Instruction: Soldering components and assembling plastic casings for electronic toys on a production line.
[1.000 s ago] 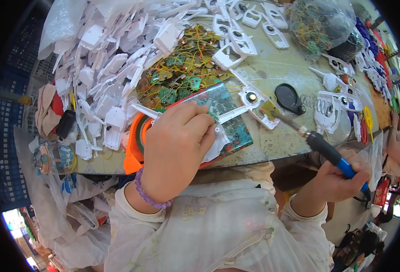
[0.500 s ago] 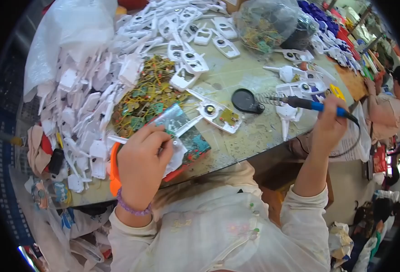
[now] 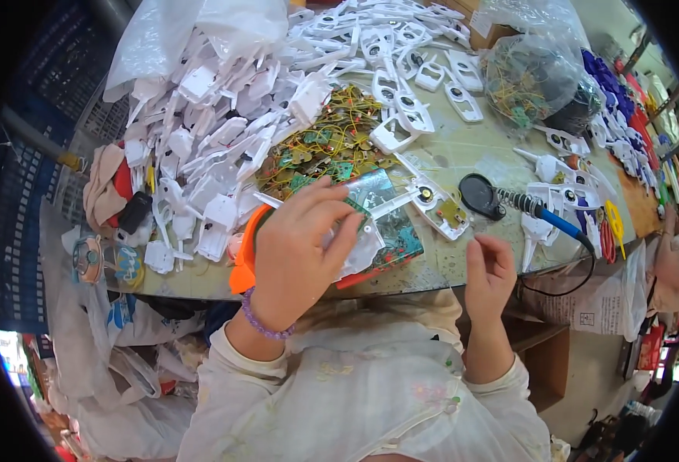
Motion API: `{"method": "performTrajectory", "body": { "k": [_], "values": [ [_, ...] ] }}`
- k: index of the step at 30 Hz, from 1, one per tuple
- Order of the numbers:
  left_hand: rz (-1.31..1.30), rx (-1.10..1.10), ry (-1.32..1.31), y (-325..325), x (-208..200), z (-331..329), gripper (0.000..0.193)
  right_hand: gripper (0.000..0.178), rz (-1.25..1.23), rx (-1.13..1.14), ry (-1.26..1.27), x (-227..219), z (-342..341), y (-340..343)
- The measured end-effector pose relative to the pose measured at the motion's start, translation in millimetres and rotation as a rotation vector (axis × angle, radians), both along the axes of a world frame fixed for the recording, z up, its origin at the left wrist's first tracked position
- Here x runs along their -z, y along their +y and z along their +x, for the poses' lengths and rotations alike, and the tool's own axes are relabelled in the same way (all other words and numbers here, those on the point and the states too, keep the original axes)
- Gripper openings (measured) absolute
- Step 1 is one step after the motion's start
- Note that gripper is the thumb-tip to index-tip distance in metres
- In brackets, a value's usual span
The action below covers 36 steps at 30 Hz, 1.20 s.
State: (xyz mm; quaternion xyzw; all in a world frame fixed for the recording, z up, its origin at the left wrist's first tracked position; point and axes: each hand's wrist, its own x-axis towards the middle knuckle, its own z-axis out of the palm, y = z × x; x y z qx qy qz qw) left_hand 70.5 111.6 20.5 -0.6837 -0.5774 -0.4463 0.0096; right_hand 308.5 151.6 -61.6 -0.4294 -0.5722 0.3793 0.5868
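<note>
At bench edge, left hand (image 3: 297, 254) grips white part (image 3: 359, 246), right hand (image 3: 490, 273) empty.

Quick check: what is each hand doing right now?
Left hand: fingers pressing on a white plastic part, grip unclear.
Right hand: loosely curled, empty; blue-handled soldering iron lies beside it.

The left hand (image 3: 297, 250) covers most of the orange tray (image 3: 241, 258) and the near part of the clear bag (image 3: 370, 231) under it; what the fingers press on is hidden. Whether the right hand (image 3: 490, 273) pinches anything is too small to tell. The parts inside the far plastic sack (image 3: 536, 77) are blurred behind the film. The white shells (image 3: 224, 138) run out of view at the far edge. The iron's (image 3: 543, 215) tip is lost in its coiled stand.
</note>
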Motion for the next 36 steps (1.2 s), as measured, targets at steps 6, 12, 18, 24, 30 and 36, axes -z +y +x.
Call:
{"method": "performTrajectory", "body": {
  "k": [6,12,18,24,30,36],
  "values": [
    [-0.147,-0.283,0.072,-23.4,-0.7,-56.7,0.015,0.022,0.462,-0.367,-0.550,-43.4,-44.3,-15.7],
    [-0.148,-0.073,0.303,-25.2,7.0,-68.6,0.027,0.054,0.567,-0.627,-0.860,-50.9,-92.1,-44.2],
    [-0.267,-0.031,0.375,-26.9,20.1,-77.5,0.040,0.040,0.698,-0.554,-0.793,-38.9,-79.6,-37.6],
    [-0.245,0.019,0.452,-13.7,22.6,-90.5,0.035,0.049,0.621,-0.264,-0.784,-65.3,-81.4,-34.5],
    [-0.308,0.124,0.437,-16.6,10.5,-104.7,0.024,0.067,0.543,-0.079,-0.913,-69.7,-102.7,-15.9],
    [-0.230,0.086,0.438,-30.9,-6.2,-110.8,0.019,0.078,0.280,-0.327,-0.712,-82.8,-92.2,-4.3]
  ]
}}
